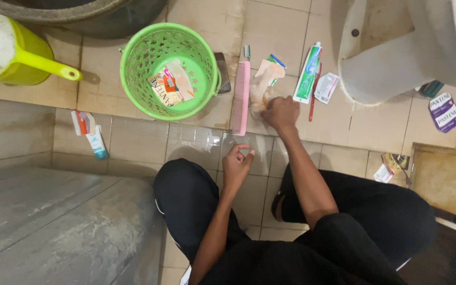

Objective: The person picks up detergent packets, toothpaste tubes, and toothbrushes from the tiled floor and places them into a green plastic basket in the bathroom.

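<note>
Right hand (281, 112) clenched on crumpled sachet wrapper (264, 84), on tile floor (196, 142) just right of pink comb (240, 97). Comb long axis runs near–far. Left hand (237, 164) released, nearer body, apart. Green basket (169, 70) far left.

A green basket (168, 71) stood on my tiled floor (133, 142) with a sachet (171, 84) inside; a pink comb (241, 97), toothpaste tube (307, 74) and yellow dipper (11, 50) lay nearby.
</note>
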